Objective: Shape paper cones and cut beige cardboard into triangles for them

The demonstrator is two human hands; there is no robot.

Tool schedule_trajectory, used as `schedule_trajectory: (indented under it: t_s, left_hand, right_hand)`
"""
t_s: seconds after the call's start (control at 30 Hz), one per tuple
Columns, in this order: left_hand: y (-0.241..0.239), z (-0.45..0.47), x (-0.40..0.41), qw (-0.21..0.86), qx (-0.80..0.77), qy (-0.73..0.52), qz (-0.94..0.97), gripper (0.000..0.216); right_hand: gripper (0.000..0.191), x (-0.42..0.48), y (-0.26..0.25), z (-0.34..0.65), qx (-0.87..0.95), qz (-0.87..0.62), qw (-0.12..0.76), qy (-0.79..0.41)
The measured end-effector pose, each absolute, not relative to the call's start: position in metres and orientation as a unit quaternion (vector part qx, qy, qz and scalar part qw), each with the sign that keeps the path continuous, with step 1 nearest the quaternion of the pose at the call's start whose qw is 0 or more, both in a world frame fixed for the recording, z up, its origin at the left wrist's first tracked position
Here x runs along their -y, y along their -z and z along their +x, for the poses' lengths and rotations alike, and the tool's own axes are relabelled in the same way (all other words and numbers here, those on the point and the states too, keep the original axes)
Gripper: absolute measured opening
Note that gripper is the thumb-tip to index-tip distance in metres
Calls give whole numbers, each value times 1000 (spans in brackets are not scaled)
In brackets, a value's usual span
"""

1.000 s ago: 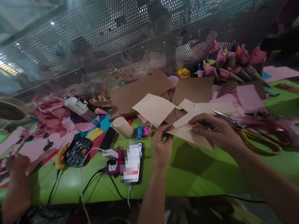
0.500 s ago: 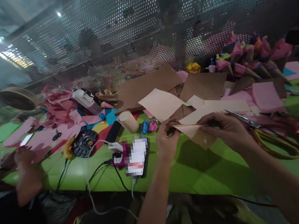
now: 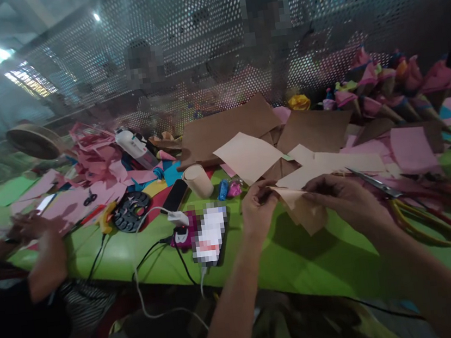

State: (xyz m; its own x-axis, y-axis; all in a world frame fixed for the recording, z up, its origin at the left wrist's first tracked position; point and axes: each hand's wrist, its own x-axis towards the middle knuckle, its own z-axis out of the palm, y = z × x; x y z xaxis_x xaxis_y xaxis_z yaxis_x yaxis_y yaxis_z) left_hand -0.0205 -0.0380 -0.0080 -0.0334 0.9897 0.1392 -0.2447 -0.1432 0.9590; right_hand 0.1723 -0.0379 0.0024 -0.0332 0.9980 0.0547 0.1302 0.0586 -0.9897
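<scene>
My left hand [image 3: 257,212] and my right hand [image 3: 346,199] both pinch one tan sheet of paper [image 3: 304,207], held just above the green table [image 3: 302,261]. The left fingers grip its left corner. The right fingers close over its upper right edge, and the lower part of the sheet hangs folded beneath them. Loose cream and brown sheets [image 3: 248,155] lie right behind the held paper.
Yellow-handled scissors [image 3: 415,206] lie to the right. A phone on a cable [image 3: 210,235], a paper cup [image 3: 197,180] and a tape holder [image 3: 131,211] sit to the left. Paper cones [image 3: 381,98] stand at the back right. A co-worker's hands [image 3: 36,230] work at the far left.
The tan sheet has been lifted off the table and bent more, its lower flap now hanging down. The co-worker's hands at the left have shifted.
</scene>
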Motion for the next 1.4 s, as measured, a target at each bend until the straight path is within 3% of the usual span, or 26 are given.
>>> schedule_trajectory:
  t_s: [0.47,1.03,1.4]
  left_hand:
    - [11,-21,38,531,-389,-584,476,17]
    - [13,-17,40,552,-376,-552,500,18]
    - [5,-18,45,546,-399,-548,492,31]
  right_hand:
    - [53,40,-4,171,620,-512,437,-403]
    - [30,41,10,165,633,-492,494,-336]
    - [21,46,-1,157,615,-509,516,-311]
